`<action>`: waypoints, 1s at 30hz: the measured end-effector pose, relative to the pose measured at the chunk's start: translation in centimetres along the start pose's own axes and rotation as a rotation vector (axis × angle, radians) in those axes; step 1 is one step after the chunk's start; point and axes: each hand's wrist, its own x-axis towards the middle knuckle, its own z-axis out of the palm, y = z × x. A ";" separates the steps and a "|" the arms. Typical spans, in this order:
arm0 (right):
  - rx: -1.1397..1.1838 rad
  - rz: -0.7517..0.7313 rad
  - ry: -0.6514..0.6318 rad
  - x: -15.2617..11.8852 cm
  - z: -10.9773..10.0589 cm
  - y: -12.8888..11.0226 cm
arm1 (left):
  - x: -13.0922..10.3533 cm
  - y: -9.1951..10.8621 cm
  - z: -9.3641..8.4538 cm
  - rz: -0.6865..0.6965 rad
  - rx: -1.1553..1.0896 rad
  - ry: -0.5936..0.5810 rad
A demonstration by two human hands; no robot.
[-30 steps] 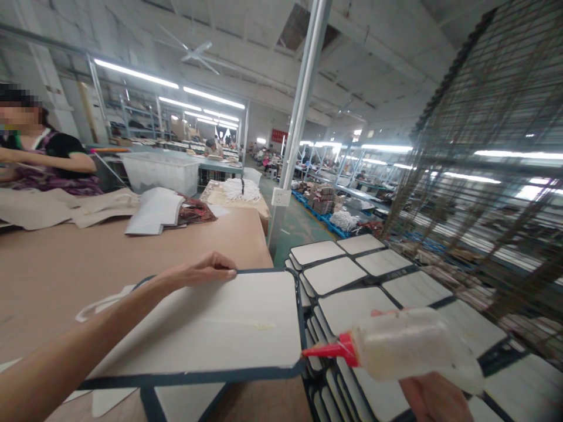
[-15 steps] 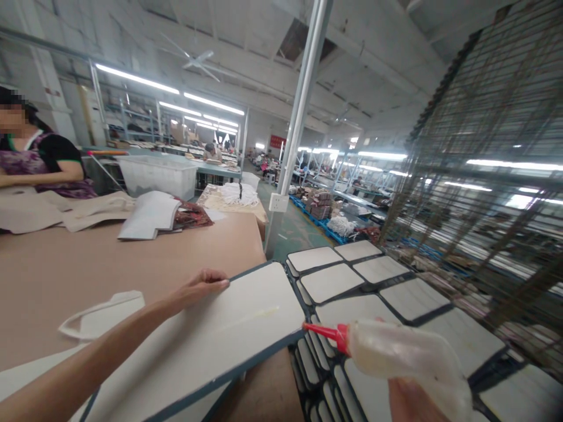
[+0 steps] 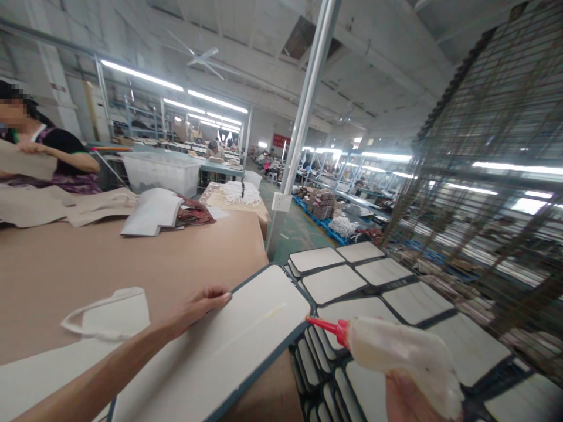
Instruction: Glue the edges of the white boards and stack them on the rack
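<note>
My left hand (image 3: pixel 204 306) grips the far long edge of a cream panel (image 3: pixel 246 340) with dark blue edging, thumb on top. A faint yellowish streak runs along the panel's face. My right hand (image 3: pixel 404 395) is wrapped round a translucent squeeze bottle (image 3: pixel 396 351) with a red pointed nozzle (image 3: pixel 329 329). That nozzle's tip is at the panel's right corner, by the blue edge. The bottle looks like a glue bottle with pale contents. Much of my right hand is hidden behind it.
Right of the table (image 3: pixel 211 252) lie stacked dark-edged cream panels (image 3: pixel 338 284). A white looped fabric piece (image 3: pixel 116 313) rests on the table. A co-worker (image 3: pixel 65 155) at the far left holds a beige sheet. A metal pole (image 3: pixel 303 117) and wire rack (image 3: pixel 479 129) stand beyond.
The nozzle tip has shifted slightly up along the panel's right corner, and the panel has tilted a little. At the left, the co-worker has raised a beige sheet.
</note>
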 end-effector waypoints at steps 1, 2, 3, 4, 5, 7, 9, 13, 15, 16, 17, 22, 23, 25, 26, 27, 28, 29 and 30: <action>0.033 0.003 -0.026 0.0 0.4 -0.1 | -0.2 0.2 0.1 -0.006 0.000 0.004; 0.070 0.008 -0.047 0.0 0.7 -0.1 | -0.3 0.4 0.3 -0.010 0.000 0.007; 0.104 0.014 -0.060 -0.1 1.0 -0.2 | -0.5 0.5 0.4 -0.013 -0.001 0.008; 0.126 0.021 -0.058 -0.1 1.2 -0.1 | -0.6 0.6 0.5 -0.016 -0.003 0.012; 0.134 0.029 -0.052 -0.1 1.2 0.0 | -0.8 0.7 0.6 -0.020 -0.007 0.017; 0.111 0.036 -0.043 0.1 0.9 0.3 | -1.0 0.7 0.7 -0.032 -0.020 0.026; 0.045 0.020 -0.038 0.4 0.3 0.9 | -1.1 0.6 0.8 -0.045 -0.034 0.026; -0.055 0.010 -0.106 1.0 -0.5 1.8 | -1.2 0.4 0.8 -0.042 -0.064 0.006; 0.007 0.044 -0.151 1.0 -0.3 1.9 | -1.3 0.3 0.9 -0.040 -0.073 -0.001; 0.040 0.064 -0.153 0.9 0.0 1.9 | -1.3 0.3 0.9 -0.040 -0.074 -0.002; 0.065 0.081 -0.139 0.8 0.3 1.9 | -1.3 0.3 0.9 -0.041 -0.074 -0.004; 0.113 0.104 -0.193 0.3 1.3 1.8 | -1.3 -0.2 0.5 -0.048 -0.083 -0.033; 0.112 0.105 -0.220 0.2 1.3 1.8 | -1.3 -0.3 0.3 -0.051 -0.084 -0.036; 0.087 0.112 -0.245 0.1 1.3 2.1 | -1.3 -0.4 0.1 -0.051 -0.088 -0.049; 0.065 0.119 -0.236 0.0 1.3 2.3 | -1.2 -0.4 0.0 -0.049 -0.088 -0.059; 0.053 0.119 -0.200 -0.1 1.4 2.6 | -1.2 -0.4 -0.1 -0.052 -0.085 -0.067; 0.044 0.119 -0.162 -0.3 1.5 2.8 | -1.2 -0.4 -0.2 -0.061 -0.082 -0.071; 0.035 0.108 -0.110 -0.4 1.6 3.1 | -1.1 -0.4 -0.3 -0.071 -0.080 -0.070; 0.037 0.104 -0.080 -0.5 1.8 3.2 | -1.0 -0.4 -0.4 -0.082 -0.079 -0.065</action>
